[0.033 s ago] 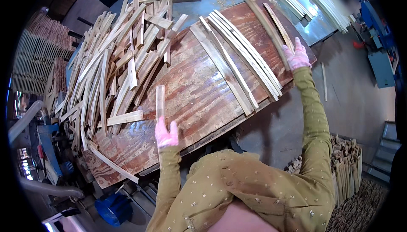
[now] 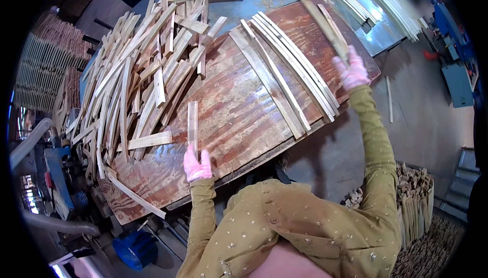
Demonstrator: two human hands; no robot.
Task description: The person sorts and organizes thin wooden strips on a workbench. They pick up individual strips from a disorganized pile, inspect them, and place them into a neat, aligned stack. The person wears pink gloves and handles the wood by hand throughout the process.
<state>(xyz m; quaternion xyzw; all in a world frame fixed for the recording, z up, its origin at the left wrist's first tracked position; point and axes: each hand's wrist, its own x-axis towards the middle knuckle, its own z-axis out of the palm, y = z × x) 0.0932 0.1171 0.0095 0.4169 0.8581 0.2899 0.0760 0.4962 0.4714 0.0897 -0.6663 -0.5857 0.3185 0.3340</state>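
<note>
Running into the right hand [image 2: 352, 72], a slat [image 2: 323, 25] is at the table's right end, smeared by blur, its near end hidden by the glove. That grip looks narrow, thumb and fingers either side of the wood. Beside it, a second slat [image 2: 333, 23] has its near end hard to make out by the fingertips. The right arm reaches far out, bent at the elbow. At the table's [image 2: 223, 125] near edge, the left hand [image 2: 197, 167] hides the lower end of a third slat [image 2: 192, 125]; thumb and fingers stand apart, but whether they hold it I cannot tell. In the pile [image 2: 159, 89], slats cover one another. The right sleeve [image 2: 373, 130] partly hides a bundle [image 2: 417, 202].
</note>
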